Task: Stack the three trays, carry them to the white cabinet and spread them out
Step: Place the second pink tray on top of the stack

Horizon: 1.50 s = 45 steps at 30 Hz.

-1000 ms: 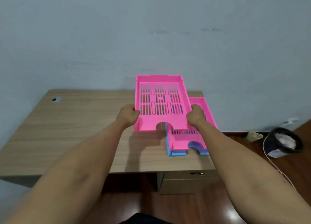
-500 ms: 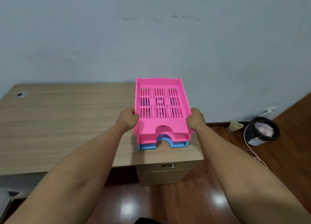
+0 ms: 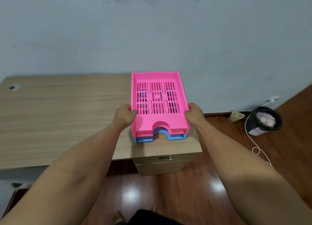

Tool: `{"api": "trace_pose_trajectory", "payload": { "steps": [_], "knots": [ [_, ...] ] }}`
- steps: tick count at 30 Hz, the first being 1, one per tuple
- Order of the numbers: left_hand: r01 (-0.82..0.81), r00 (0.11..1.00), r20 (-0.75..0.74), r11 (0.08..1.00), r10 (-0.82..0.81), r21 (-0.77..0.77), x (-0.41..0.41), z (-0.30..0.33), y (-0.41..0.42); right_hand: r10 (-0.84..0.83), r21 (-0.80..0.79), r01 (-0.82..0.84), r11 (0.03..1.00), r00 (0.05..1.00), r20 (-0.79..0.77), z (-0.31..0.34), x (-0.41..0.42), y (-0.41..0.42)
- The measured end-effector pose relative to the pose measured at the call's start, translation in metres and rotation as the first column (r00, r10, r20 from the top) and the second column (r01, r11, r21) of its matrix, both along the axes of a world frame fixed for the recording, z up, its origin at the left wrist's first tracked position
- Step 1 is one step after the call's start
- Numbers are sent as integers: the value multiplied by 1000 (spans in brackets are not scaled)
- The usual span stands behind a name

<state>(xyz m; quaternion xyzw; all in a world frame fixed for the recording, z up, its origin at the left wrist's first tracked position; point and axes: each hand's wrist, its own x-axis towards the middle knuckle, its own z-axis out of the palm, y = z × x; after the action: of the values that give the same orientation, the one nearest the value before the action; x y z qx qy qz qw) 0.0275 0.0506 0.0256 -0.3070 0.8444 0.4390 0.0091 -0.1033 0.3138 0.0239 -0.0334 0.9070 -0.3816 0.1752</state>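
Pink top tray (image 3: 157, 96) sits on a pink-and-blue stack on the bench (image 3: 59, 116); left hand (image 3: 124, 115) and right hand (image 3: 194, 114) clasp its side walls. Light, stiff plastic, probably slippery; grip low.

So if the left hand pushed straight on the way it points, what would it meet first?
The left hand points rightward into the top pink tray, whose left wall it already holds. Nothing lies between them.

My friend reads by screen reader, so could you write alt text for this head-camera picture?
Two bare hands, left hand and right hand, grip the sides of the top pink tray of a three-tray stack, with a second pink tray and a blue tray beneath, at the right end of a wooden desk. A black wastebasket stands on the floor to the right.
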Motion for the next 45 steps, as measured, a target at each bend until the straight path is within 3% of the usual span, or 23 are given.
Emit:
{"api": "trace_pose_trajectory", "payload": {
  "steps": [6,24,28,37,45],
  "knots": [
    [2,999,49,934,-21,357,10,9,6,43,-144,-26,989,992,117,-2,-1,6],
    [-112,989,137,870,52,480,9,-1,10,51,-213,-17,977,986,156,-1,0,6],
    [-161,986,115,843,118,513,4,-7,7,56,-243,6,970,967,249,-4,-4,9],
    [-163,987,101,709,129,686,-9,-39,-6,154,-449,95,888,860,486,-49,-24,16],
    [-149,970,9,568,241,810,-10,-67,-9,30,-524,314,791,837,547,-55,-22,9]
  ]
}}
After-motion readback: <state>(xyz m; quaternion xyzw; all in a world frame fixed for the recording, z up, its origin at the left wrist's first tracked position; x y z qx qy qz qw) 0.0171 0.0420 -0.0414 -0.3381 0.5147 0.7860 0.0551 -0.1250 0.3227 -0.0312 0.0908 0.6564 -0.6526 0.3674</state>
